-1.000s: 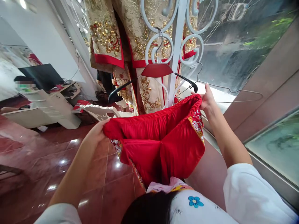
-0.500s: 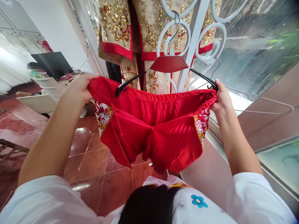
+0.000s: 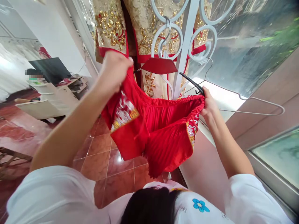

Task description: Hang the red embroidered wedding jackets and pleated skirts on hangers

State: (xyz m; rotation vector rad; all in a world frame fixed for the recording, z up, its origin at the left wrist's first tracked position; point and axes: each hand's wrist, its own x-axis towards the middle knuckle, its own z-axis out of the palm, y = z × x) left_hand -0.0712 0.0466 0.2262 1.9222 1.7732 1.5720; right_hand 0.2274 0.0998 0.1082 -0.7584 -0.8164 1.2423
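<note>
One left hand [image 3: 115, 73] grips an end of a red garment [image 3: 171, 144], higher than the right grip. Between both grips the garment hangs slanting, a red-and-black hanger [image 3: 160, 65] above its upper edge. The right hand [image 3: 210, 105] clasps the other end; right of that grip is a wire hanger [image 3: 252, 98].

White short-sleeved top [image 3: 53, 196], blue flower [image 3: 200, 205]

Far left there's a black monitor [image 3: 50, 70] at a white desk [image 3: 66, 96], cream chair [image 3: 38, 109] nearby. Super blingy gold-and-cream outfits [image 3: 112, 28] behind the curly white scrollwork [image 3: 186, 40]. Wire hanger [image 3: 249, 112] off to the right, shiny reddish floor tiles [image 3: 120, 163].
</note>
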